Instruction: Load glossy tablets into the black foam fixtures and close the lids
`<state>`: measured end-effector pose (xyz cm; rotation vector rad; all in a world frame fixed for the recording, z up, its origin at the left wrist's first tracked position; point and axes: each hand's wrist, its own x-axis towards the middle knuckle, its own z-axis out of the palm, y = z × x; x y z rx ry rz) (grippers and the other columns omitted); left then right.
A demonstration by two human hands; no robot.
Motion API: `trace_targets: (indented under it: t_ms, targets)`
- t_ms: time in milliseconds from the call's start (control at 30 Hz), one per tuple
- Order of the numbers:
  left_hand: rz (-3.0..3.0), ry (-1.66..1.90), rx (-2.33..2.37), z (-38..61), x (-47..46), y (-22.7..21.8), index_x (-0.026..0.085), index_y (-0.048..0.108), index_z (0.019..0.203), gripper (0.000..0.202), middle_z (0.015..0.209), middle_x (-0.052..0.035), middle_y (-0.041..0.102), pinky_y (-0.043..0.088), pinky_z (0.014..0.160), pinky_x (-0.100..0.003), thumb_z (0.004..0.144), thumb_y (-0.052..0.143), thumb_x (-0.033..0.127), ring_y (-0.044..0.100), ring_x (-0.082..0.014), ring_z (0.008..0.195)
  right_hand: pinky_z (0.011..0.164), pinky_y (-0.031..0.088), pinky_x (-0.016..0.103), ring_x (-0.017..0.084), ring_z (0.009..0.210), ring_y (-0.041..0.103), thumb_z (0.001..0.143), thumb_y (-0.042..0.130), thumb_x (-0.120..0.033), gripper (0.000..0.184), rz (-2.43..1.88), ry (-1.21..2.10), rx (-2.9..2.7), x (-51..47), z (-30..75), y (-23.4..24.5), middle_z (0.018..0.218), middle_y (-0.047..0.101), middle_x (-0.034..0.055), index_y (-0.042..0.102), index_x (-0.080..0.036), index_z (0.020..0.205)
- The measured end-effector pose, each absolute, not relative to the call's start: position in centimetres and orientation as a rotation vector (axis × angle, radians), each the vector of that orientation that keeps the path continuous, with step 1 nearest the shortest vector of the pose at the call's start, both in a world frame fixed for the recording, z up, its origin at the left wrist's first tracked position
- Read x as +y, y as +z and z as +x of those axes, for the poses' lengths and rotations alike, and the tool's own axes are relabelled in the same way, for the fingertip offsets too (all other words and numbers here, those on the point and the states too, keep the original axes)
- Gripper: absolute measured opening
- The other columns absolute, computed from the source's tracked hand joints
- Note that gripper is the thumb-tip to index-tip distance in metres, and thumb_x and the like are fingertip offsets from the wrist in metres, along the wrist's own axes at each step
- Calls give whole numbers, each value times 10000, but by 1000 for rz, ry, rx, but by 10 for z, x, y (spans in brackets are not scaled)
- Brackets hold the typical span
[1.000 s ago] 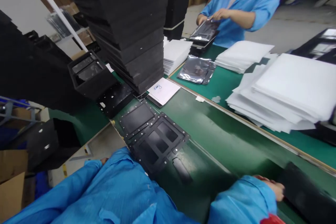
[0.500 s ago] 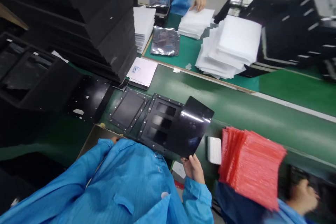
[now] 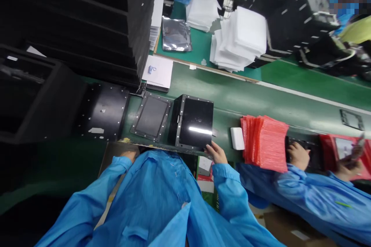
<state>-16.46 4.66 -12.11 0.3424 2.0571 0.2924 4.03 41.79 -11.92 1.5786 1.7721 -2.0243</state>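
A glossy black sheet (image 3: 197,121) lies flat over a riveted black frame (image 3: 185,104) on the green bench in front of me. At its lower right corner, my right hand (image 3: 217,153) has its fingertips closed on the edge. To the left of the frame rests a second riveted frame with a dull dark panel (image 3: 153,116). My left hand (image 3: 130,156) is low at the bench's front edge, beside an open carton, and its fingers are hidden below the edge.
A tall stack of black trays (image 3: 139,27) stands at left. On the right are a white block (image 3: 237,139), red bubble bags (image 3: 266,142) and a co-worker's hand (image 3: 298,156). White foam sheets (image 3: 246,34) and a silvery bag (image 3: 176,34) lie across the bench.
The black sheet, raised and bent at its right side before, now lies flat on the frame. My right hand stays at its corner. The camera view has shifted.
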Motion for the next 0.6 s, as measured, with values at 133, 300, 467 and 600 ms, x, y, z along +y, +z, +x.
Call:
trace_targets:
  t_ms: [133,300,467,600]
  targets:
    - [507,329,2040,-173,77,-104,149,668,941,271,1065,-144,685,396,995,-462,725,617,305,596,-345,1083,727,526,423,219,688,587,670,630,-526,523,1517,-1457,2308,415,44,-128,689,584,33,697,-194,1068]
    - [676,521,1981,-164,169,-108,168,435,1358,614,1424,-101,460,291,1126,-358,809,535,426,407,-242,1326,996,422,500,303,1083,539,709,585,-536,605,1510,-1303,2610,408,54,-155,1098,581,141,621,-190,1205]
    - [573,778,1930,-133,231,-130,135,156,1469,860,1552,-153,182,175,1180,-409,783,561,460,175,-236,1436,966,470,472,272,1180,542,731,535,-613,649,1733,-2001,1931,393,62,-184,1215,615,64,533,-277,1286]
    - [434,797,2010,-111,234,-128,161,88,1480,823,1560,-129,163,153,1185,-422,822,497,438,157,-228,1440,1024,421,498,292,1231,513,716,577,-601,707,1640,-2210,1836,387,70,-187,1273,593,88,510,-236,1317]
